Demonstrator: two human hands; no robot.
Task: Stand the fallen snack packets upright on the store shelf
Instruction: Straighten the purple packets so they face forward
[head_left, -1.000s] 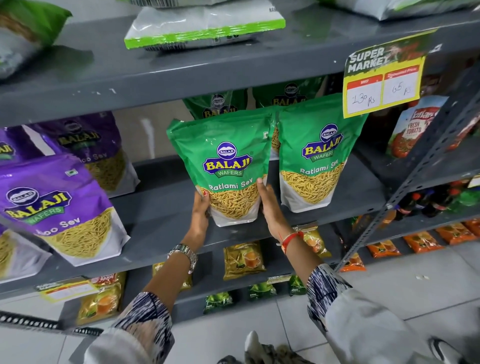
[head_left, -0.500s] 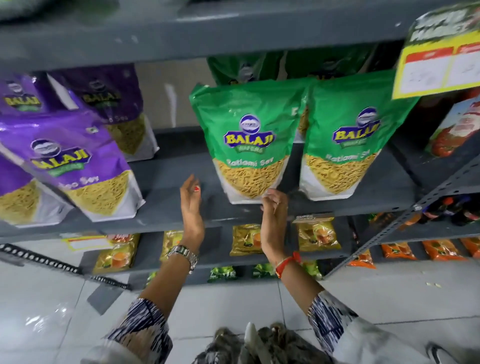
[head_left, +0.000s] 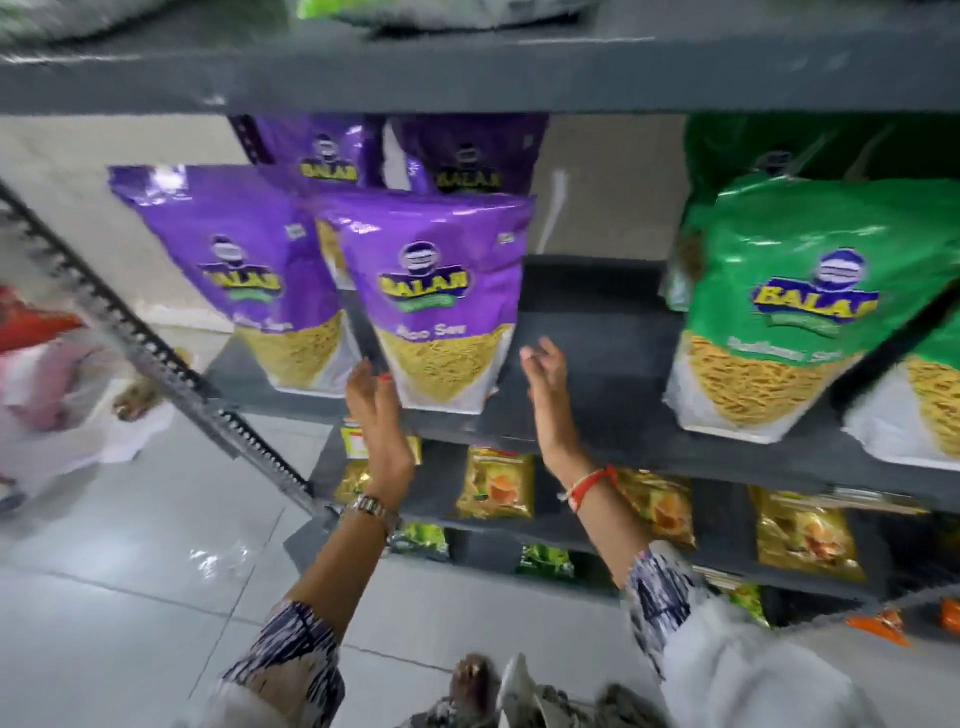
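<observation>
A purple Balaji Aloo Sev packet (head_left: 441, 291) stands at the front of the grey shelf (head_left: 587, 332), tilted slightly. My left hand (head_left: 376, 415) is open at its lower left corner, fingertips touching or nearly touching the packet. My right hand (head_left: 545, 395) is open just right of the packet, apart from it. Another purple packet (head_left: 234, 260) stands to the left, with two more purple ones behind. A green Ratlami Sev packet (head_left: 789, 306) stands upright on the right. The picture is blurred.
The shelf above (head_left: 467, 73) carries packets lying flat. Lower shelves hold small yellow packets (head_left: 498, 483) and green ones. A slotted metal upright (head_left: 156, 353) slants down at the left. Another person (head_left: 47, 395) stands on the tiled floor at far left.
The view has swung left from the green packets to the purple ones. Both hands let go of the green packet and moved left to either side of the front purple packet.
</observation>
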